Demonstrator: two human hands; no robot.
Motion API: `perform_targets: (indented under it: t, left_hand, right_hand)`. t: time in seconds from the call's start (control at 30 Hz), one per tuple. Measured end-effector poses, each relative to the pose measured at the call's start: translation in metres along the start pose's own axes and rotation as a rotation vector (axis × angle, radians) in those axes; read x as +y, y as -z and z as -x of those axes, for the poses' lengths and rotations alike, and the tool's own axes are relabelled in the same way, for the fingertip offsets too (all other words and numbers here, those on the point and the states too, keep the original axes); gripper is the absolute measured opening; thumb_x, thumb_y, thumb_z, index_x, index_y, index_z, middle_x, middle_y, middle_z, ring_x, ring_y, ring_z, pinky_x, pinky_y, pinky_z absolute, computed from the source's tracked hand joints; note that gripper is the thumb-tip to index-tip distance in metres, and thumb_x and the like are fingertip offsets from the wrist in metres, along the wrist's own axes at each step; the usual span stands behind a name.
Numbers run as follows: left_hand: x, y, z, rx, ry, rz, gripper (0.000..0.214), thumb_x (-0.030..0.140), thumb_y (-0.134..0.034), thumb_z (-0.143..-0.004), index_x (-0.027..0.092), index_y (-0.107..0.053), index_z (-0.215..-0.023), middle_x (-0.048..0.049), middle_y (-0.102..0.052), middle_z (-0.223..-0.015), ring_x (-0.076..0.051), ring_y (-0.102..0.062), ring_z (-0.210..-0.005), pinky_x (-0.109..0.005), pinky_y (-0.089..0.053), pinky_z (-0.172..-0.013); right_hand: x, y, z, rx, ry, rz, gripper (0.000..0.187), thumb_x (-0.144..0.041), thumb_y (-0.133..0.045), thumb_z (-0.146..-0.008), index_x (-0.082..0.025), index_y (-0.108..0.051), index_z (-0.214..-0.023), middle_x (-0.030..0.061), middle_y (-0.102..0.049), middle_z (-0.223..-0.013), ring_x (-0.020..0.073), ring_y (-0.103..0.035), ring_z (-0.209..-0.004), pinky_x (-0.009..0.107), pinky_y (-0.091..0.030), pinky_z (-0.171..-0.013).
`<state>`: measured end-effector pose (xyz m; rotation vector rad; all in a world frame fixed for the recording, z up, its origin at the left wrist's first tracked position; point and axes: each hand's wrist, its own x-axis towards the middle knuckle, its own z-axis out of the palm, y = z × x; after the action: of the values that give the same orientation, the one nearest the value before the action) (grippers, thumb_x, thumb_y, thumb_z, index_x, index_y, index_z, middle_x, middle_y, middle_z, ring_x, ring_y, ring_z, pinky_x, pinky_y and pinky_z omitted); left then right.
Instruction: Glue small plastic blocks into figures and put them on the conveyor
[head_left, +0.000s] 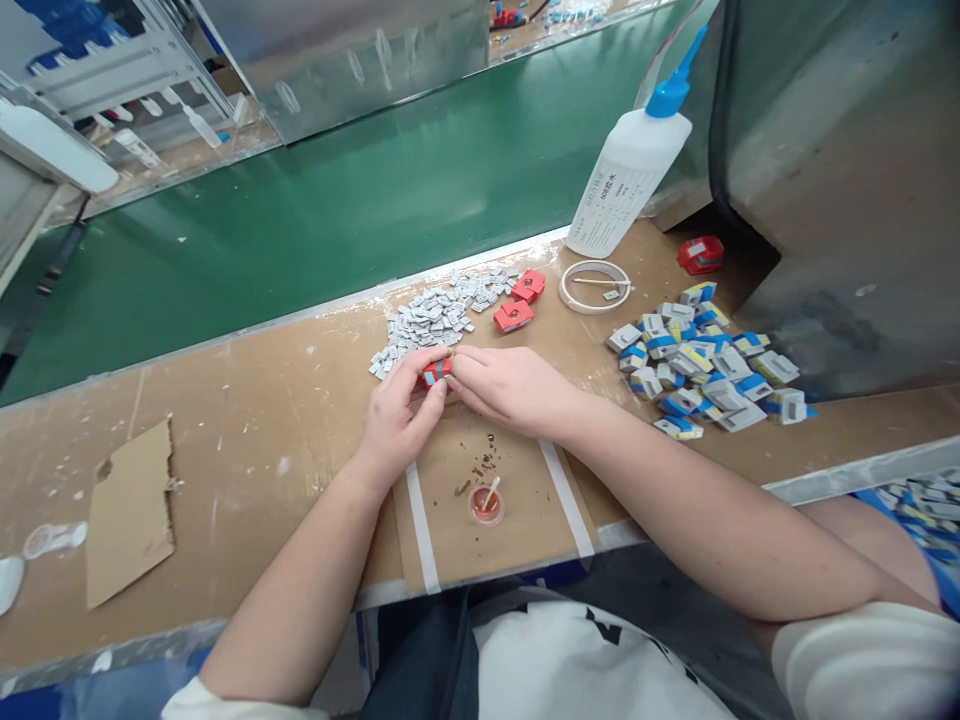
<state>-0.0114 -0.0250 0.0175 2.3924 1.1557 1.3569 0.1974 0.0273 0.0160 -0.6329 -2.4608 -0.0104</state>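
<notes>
Red part (436, 373) between left grip (397, 415), right grip (510, 385)

Bright, even overhead light; faint shadows on the workbench (247, 420); pale sheen along the green conveyor belt (337, 190); dull glare on the metal panel (345, 50); crisp mid-frame at the left hand (397, 415), right hand (510, 385) and small red housing (436, 373); bowed at the edges, smeared and soft in the corners.

The white bottle (626, 180) at the far edge of the table (247, 400) carries a label (609, 208) with lines of dark print, too small and tilted to read. No other text, number or brand is legible.
</notes>
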Motion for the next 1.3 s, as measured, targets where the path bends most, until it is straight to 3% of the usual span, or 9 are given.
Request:
perform_targets:
  t: [0.4, 0.63, 0.97, 1.1, 1.3]
  left_hand:
    - [0.003, 0.003, 0.003, 0.048, -0.128, -0.086, 0.026, 0.015, -0.060, -0.102, 0.016, -0.065, -0.128, -0.0149, -0.070, -0.132, -0.020, -0.070, -0.123, -0.027, -0.065, -0.091]
    - [0.004, 0.003, 0.002, 0.030, -0.091, -0.050, 0.027, 0.013, -0.061, -0.098, 0.016, -0.066, -0.124, -0.0116, -0.072, -0.128, -0.018, -0.071, -0.119, -0.028, -0.063, -0.093]
    - [0.004, 0.002, 0.002, 0.039, -0.105, -0.102, 0.027, 0.009, -0.062, -0.091, 0.014, -0.066, -0.118, -0.0088, -0.072, -0.116, -0.015, -0.070, -0.104, -0.024, -0.063, -0.085]
    - [0.002, 0.000, 0.003, 0.080, -0.142, -0.150, 0.026, 0.008, -0.062, -0.091, 0.014, -0.065, -0.117, -0.0083, -0.072, -0.114, -0.017, -0.070, -0.106, -0.028, -0.062, -0.090]
    - [0.003, -0.007, 0.008, 0.139, -0.129, -0.184, 0.026, 0.008, -0.062, -0.089, 0.015, -0.065, -0.114, -0.0065, -0.071, -0.113, -0.015, -0.070, -0.102, -0.025, -0.061, -0.084]
  right_hand:
    - [-0.004, -0.004, 0.002, 0.064, 0.061, -0.011, 0.032, -0.033, -0.034, -0.114, -0.014, -0.058, -0.105, 0.0046, -0.063, -0.099, 0.0105, -0.052, -0.082, 0.026, -0.025, -0.063]
    - [-0.005, -0.004, 0.003, 0.055, 0.042, -0.003, 0.033, -0.035, -0.034, -0.114, -0.014, -0.060, -0.111, 0.0052, -0.067, -0.109, 0.0108, -0.054, -0.084, 0.027, -0.025, -0.064]
    - [-0.011, -0.002, 0.002, -0.023, -0.039, 0.114, 0.038, -0.037, -0.032, -0.112, -0.013, -0.058, -0.098, 0.0059, -0.061, -0.094, 0.0111, -0.039, -0.069, 0.027, -0.015, -0.059]
    - [-0.010, -0.003, 0.002, -0.031, -0.058, 0.026, 0.037, -0.039, -0.034, -0.112, -0.014, -0.058, -0.098, 0.0051, -0.062, -0.096, 0.0099, -0.044, -0.073, 0.025, -0.018, -0.062]
    - [-0.010, -0.008, 0.002, -0.051, -0.118, -0.187, 0.035, -0.040, -0.039, -0.108, -0.014, -0.051, -0.088, 0.0029, -0.058, -0.089, 0.0084, -0.047, -0.075, 0.023, -0.026, -0.067]
